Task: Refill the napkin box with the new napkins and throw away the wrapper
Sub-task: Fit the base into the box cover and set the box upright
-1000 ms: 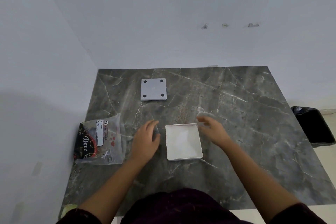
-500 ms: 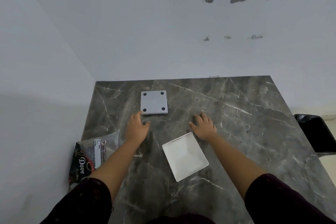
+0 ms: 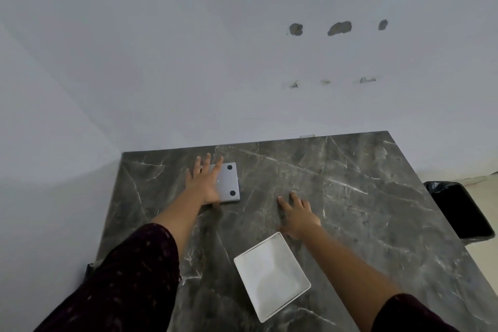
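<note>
**Left hand flat on the grey box, tray lying apart**

I see the left hand (image 3: pixel 206 183) spread flat over the left part of the grey box (image 3: pixel 229 183), fingers apart and stretched toward 12 o'clock; it presses on top and grips nothing. The box lies upside down, with two dark feet showing on its right side. My right hand (image 3: pixel 297 217) rests palm down on the dark marble tabletop (image 3: pixel 363 197), fingers loosely splayed, holding nothing, at about 4 o'clock from the box. Just at 6 o'clock of that hand lies the white tray (image 3: pixel 272 275), turned at an angle, its near corner pointing at me. A black bin (image 3: pixel 460 210) stands beyond the tabletop's right edge, at 3 o'clock. The napkin pack is not in sight.
</note>
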